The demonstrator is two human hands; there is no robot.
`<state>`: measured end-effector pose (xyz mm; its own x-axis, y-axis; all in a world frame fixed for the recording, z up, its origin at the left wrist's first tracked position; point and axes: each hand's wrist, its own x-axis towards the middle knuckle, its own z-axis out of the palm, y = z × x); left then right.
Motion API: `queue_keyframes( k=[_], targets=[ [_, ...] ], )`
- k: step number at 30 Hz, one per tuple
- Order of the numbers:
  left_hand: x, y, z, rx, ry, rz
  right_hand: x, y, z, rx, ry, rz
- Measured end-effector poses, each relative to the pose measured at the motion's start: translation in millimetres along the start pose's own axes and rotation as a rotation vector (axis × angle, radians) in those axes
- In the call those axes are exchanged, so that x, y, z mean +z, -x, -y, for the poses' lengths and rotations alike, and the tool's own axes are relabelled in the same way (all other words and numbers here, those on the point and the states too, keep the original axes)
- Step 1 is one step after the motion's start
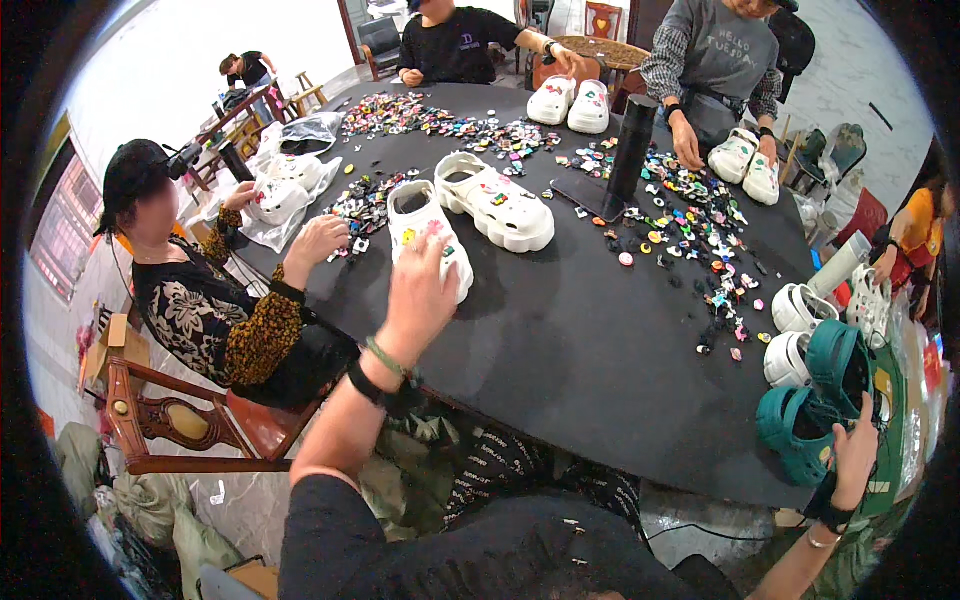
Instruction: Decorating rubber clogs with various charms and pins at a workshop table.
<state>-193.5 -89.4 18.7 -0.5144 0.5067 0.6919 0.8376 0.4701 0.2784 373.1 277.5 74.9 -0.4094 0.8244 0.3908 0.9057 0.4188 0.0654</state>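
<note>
In front of me on the black table stand two white clogs with thick soles and colourful charms. My left hand (420, 292) is on the nearer white clog (413, 200), its bent fingers gripping the toe part beside a yellow charm; the palm side is hidden. The other white clog (500, 205) sits just right of it, toe toward the lower right. At the table's right edge my right hand (855, 455) is beside a pair of dark green clogs, with index finger and thumb apart. One green clog (840, 365) leans above the other green clog (785, 425).
Loose charms (690, 215) lie scattered across the table. A black cylinder (633, 150) stands near a dark phone-like slab (588, 198). White clogs (795, 310) sit at the right edge. Co-workers sit left and opposite; one (215, 260) handles white clogs in plastic. A wooden chair (190, 420) stands left.
</note>
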Motion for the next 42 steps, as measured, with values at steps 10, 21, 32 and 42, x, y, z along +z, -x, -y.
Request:
queue_keyframes(
  k=[10,21,32,42],
  targets=[
    [25.8,-107.6,106.9,-0.212,-0.049,0.688,-22.6,69.4,126.5,-0.035,-0.528,0.075],
    [76.9,-155.4,81.2,-0.542,0.144,0.700,70.5,114.9,173.5,-0.263,-0.664,0.184],
    [90.9,-128.1,93.5,-0.644,0.444,0.557,92.6,120.0,182.7,-0.224,-0.654,-0.011],
    [5.0,-65.2,-8.2,-0.872,1.344,0.413,89.4,121.0,180.0,-0.240,-0.667,-0.039]
  ],
)
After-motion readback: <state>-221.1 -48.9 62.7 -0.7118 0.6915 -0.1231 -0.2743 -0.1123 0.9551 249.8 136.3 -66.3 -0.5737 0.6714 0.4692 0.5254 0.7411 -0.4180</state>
